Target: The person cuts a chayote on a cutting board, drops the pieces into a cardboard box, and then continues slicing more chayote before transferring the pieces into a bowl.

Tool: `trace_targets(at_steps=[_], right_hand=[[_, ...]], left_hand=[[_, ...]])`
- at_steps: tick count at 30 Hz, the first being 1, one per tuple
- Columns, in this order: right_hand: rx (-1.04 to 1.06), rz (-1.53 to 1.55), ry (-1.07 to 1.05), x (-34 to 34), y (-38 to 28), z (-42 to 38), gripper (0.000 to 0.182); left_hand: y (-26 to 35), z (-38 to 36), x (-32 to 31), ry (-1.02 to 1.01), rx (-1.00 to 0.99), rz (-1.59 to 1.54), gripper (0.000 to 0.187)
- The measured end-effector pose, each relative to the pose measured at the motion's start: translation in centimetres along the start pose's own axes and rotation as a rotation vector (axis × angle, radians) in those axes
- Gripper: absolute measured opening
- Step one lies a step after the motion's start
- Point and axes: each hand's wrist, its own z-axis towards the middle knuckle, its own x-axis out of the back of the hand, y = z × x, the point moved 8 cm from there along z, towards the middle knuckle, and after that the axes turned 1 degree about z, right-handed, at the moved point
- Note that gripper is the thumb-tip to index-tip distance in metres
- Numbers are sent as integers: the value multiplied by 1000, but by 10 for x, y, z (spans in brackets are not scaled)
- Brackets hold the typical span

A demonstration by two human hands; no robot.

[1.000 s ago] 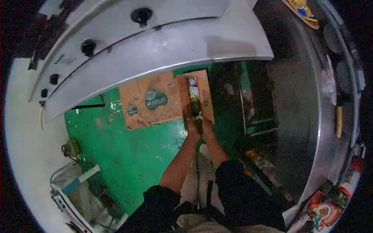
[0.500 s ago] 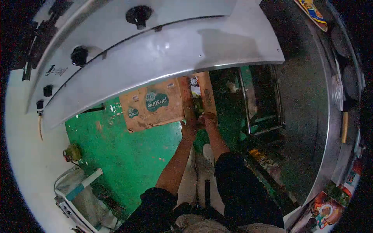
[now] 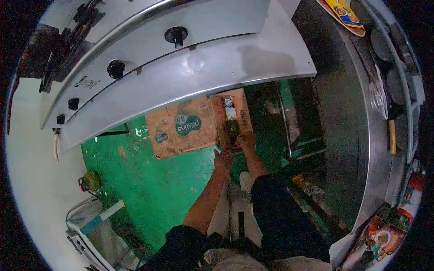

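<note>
A worn cardboard box (image 3: 199, 131) printed "pristine 88" lies on the green floor, partly under the front of the stove. Its right part stands open between two flaps, with dark and pale contents (image 3: 231, 115) that I cannot make out. My left hand (image 3: 223, 160) is at the near edge of the opening, thumb raised and the other fingers hidden, seemingly gripping the cardboard. Just right of it, my right hand (image 3: 246, 142) is closed at the near end of the right flap (image 3: 242, 108). Both arms reach down and forward.
A steel stove front (image 3: 190, 67) with black knobs (image 3: 176, 36) overhangs the box. To the right are a metal frame (image 3: 285, 122) and a steel counter (image 3: 343, 135) with a whisk (image 3: 378, 95). A grey bin-like container (image 3: 101, 230) stands at lower left.
The view has shifted, so the stove knobs appear farther right and lower. The box and both hands appear slightly lower and to the right. The right hand's curled fingers show more clearly at the flap.
</note>
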Motion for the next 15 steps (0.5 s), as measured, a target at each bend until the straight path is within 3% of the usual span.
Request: trace_targets(at_steps=[1, 3, 6, 11, 13, 15], right_hand=[[58, 22, 102, 3, 1, 0, 26], [160, -10, 255, 1, 6, -1, 25], [262, -329, 326, 2, -9, 0, 24], [167, 118, 197, -38, 45, 28, 18], [198, 603, 78, -45, 49, 27, 16], [287, 1393, -128, -19, 15, 4, 13]], left_hand=[[0, 0, 2, -5, -3, -17, 70], [5, -24, -14, 651, -220, 431, 69], [8, -20, 6, 605, -203, 389, 77], [9, -26, 1, 654, -237, 464, 76], [9, -26, 2, 656, -241, 473, 74], [9, -26, 1, 652, -234, 467, 72]])
